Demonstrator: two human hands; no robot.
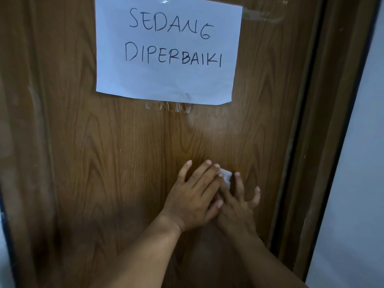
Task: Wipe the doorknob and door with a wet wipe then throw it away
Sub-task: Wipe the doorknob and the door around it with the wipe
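Observation:
A brown wood-grain door [128, 154] fills the view. A small white wet wipe [227, 177] is pressed flat against it, low and right of centre. My right hand [239, 206] lies on the wipe with fingers spread, holding it to the door. My left hand [193, 196] rests flat partly on top of the right hand, fingers pointing up and to the right. Only a corner of the wipe shows between the fingers. No doorknob is in view.
A white paper sign [168, 48] with handwritten words is taped to the upper door, with old tape [168, 107] below it. The brown door frame [311, 142] runs down the right side, next to a pale wall [357, 183].

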